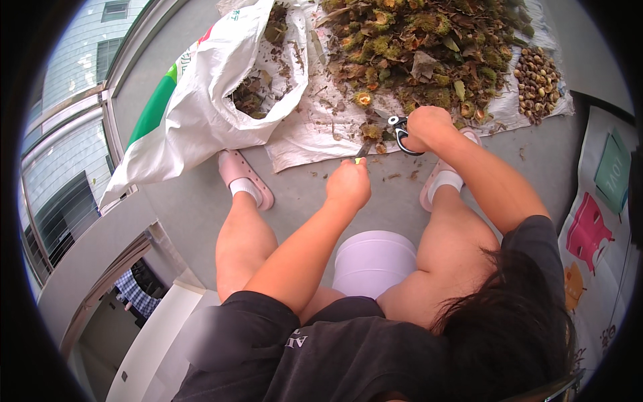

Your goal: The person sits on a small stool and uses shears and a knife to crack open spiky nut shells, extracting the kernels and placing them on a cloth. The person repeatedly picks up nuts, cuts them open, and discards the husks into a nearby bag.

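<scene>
My left hand (349, 183) grips a slim tool (363, 149) with a yellow-green end and a dark, blade-like front; its exact kind is unclear. In my right hand (429, 128) is a pair of scissors (398, 126) with black and white handles, blades pointing left; whether the blades are parted is hard to tell. Between the two tools, a spiny chestnut burr (371, 131) lies on a white woven sheet (306, 151). A smaller brown piece (381, 147) rests just below it. Beyond my hands rises a heap of chestnut burrs (417, 55) mixed with dry leaves.
Loose chestnuts (537, 85) are piled at the sheet's right side. A white woven sack (201, 110) gapes at the left, with husks and leaf bits inside. My feet in pink clogs (243, 171) flank the work spot. Between my legs stands a lilac stool or bucket (374, 261).
</scene>
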{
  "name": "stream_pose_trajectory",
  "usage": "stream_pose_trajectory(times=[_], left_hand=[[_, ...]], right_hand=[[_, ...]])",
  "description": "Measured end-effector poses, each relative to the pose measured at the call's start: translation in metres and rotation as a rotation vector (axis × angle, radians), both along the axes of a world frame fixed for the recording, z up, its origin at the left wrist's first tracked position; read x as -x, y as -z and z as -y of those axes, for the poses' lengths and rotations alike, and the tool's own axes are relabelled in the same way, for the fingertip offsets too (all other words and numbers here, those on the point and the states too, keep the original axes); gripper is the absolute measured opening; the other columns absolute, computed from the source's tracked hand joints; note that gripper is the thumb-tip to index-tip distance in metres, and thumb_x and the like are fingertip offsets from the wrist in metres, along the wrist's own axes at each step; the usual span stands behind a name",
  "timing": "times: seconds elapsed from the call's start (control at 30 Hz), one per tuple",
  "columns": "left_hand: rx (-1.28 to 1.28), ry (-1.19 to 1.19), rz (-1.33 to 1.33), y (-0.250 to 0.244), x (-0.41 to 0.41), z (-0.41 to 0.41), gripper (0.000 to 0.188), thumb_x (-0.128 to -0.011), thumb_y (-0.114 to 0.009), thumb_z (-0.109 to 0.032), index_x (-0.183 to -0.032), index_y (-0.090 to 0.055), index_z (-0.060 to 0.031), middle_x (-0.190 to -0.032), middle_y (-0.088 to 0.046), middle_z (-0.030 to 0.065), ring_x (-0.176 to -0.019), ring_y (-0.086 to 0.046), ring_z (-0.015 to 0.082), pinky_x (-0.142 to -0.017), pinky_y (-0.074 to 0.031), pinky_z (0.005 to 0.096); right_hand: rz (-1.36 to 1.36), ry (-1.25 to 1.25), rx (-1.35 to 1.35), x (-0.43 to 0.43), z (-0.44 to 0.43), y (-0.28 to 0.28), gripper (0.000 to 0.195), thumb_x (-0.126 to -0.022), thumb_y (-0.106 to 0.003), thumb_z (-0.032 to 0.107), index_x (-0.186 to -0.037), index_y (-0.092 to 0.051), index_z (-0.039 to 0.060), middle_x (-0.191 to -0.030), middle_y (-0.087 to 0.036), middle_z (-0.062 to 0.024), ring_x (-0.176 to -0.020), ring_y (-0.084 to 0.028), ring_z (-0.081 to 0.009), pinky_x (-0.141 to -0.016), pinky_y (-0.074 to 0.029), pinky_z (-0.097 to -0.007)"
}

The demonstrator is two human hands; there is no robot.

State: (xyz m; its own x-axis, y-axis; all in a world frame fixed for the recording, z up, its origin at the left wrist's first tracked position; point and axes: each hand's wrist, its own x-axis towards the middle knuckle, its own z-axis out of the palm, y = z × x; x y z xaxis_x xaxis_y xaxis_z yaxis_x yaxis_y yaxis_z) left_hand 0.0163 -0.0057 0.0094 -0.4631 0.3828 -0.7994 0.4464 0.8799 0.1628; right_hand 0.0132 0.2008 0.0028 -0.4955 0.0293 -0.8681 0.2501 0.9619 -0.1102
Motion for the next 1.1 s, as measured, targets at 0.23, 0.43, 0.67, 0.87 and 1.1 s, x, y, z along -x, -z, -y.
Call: stream_pose_trajectory(times=[0.23, 0.43, 0.67, 0.87, 1.1], left_hand=[[-0.006, -0.005, 0.011, -0.002, 0.001, 0.004, 0.05, -0.081, -0.051, -0.003, -0.13, -0.055, -0.0094, -0.103, -0.059, 0.0233, -0.092, -0.062, 0.037, -0.077, -0.052, 0.0441], [-0.002, -0.003, 0.003, 0.0, 0.0, 0.003, 0.051, -0.08, -0.051, -0.002, -0.13, -0.055, -0.01, -0.102, -0.059, 0.0226, -0.091, -0.063, 0.0369, -0.077, -0.052, 0.0441], [-0.01, -0.009, -0.007, 0.0, -0.001, 0.005, 0.052, -0.078, -0.051, -0.002, -0.129, -0.055, -0.0099, -0.101, -0.059, 0.0221, -0.09, -0.063, 0.0366, -0.076, -0.052, 0.0443], [-0.002, 0.02, 0.008, -0.007, 0.0, -0.001, 0.03, -0.095, -0.042, -0.013, -0.118, -0.059, -0.0023, -0.105, -0.058, 0.0206, -0.092, -0.062, 0.0357, -0.076, -0.052, 0.0446], [-0.009, 0.017, -0.002, -0.007, 0.002, 0.0, 0.029, -0.093, -0.045, -0.011, -0.117, -0.06, -0.0042, -0.104, -0.059, 0.0204, -0.092, -0.063, 0.0359, -0.076, -0.052, 0.0444]], right_hand=[[-0.018, 0.125, 0.021, 0.004, 0.012, 0.002, 0.031, -0.071, -0.056, 0.014, -0.094, -0.072, 0.003, -0.101, -0.069, -0.0167, -0.096, -0.066, -0.0303, -0.081, -0.053, -0.0364], [-0.067, 0.151, 0.036, 0.003, 0.012, 0.008, 0.027, -0.073, -0.056, 0.01, -0.093, -0.072, 0.0004, -0.1, -0.069, -0.0177, -0.095, -0.067, -0.0298, -0.079, -0.053, -0.036], [-0.01, 0.098, -0.016, -0.009, 0.007, 0.012, 0.024, -0.071, -0.06, 0.008, -0.091, -0.072, 0.0021, -0.096, -0.07, -0.0147, -0.092, -0.068, -0.0296, -0.074, -0.054, -0.0369], [-0.141, 0.064, -0.06, -0.007, 0.007, 0.022, 0.025, -0.068, -0.062, 0.007, -0.091, -0.073, 0.0037, -0.097, -0.07, -0.0122, -0.092, -0.069, -0.0266, -0.07, -0.055, -0.0368], [-0.139, 0.045, -0.015, 0.006, 0.013, 0.028, 0.025, -0.071, -0.06, 0.008, -0.091, -0.073, 0.0047, -0.099, -0.07, -0.0126, -0.092, -0.068, -0.0267, -0.071, -0.055, -0.0373]])
